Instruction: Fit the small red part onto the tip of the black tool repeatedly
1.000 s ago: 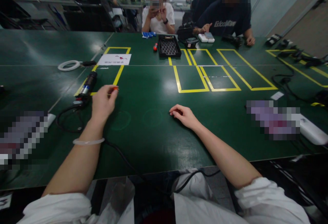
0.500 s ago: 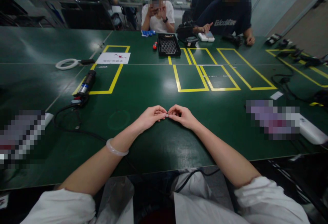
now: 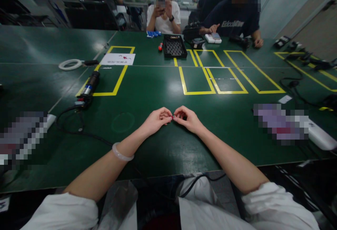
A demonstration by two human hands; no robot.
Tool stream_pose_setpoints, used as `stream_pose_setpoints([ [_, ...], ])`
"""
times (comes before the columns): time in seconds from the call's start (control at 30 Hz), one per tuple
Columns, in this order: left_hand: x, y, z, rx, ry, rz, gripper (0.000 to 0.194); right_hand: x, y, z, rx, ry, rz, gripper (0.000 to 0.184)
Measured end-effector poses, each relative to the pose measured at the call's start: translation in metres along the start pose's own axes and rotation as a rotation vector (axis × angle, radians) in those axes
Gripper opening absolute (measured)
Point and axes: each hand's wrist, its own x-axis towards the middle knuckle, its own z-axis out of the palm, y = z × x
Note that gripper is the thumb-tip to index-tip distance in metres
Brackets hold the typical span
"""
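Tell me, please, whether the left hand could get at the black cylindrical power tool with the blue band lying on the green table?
Probably yes. The left hand is busy, pinching a tiny red piece with the right hand, but only bare green table lies between it and the black cylindrical power tool to its left; the tool's black cable loops nearer the table's edge.

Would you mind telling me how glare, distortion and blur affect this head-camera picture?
Head view: overhead lights leave pale glare patches on the glossy dark green table, strongest near the yellow tape rectangles. The wide lens bows the table's edges. The tiny reddish part pinched between the left hand and the right hand is too small to identify. Pixelated blocks mask items at both sides.
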Motion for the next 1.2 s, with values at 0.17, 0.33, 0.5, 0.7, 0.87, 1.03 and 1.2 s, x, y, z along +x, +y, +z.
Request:
stream_pose_setpoints([
  [0.17,-0.004,0.003,0.0,0.177,0.076,0.166,0.02,0.001,0.004,-0.001,0.027,0.007,0.051,0.024],
  [0.33,-0.007,0.007,0.002,0.236,0.129,0.206,0.025,0.001,0.006,-0.001,0.033,-0.016,0.054,0.022],
  [0.5,-0.01,0.012,0.002,0.348,0.128,0.265,0.017,0.001,0.004,-0.001,0.024,-0.006,0.017,0.025],
  [0.7,-0.011,0.013,-0.001,0.444,0.042,0.307,0.022,0.0,0.001,-0.002,-0.019,0.01,-0.013,0.016],
  [0.87,-0.006,0.017,-0.046,0.769,0.155,0.279,0.041,0.0,0.003,-0.003,-0.001,0.016,0.068,0.02],
  [1.03,-0.016,0.001,-0.141,1.12,0.672,-0.054,0.06,0.001,0.005,-0.002,0.039,-0.004,0.103,0.022],
  [1.2,-0.043,-0.021,-0.214,1.157,0.946,-0.436,0.082,0.001,0.003,-0.002,0.043,-0.008,0.106,0.023],
])
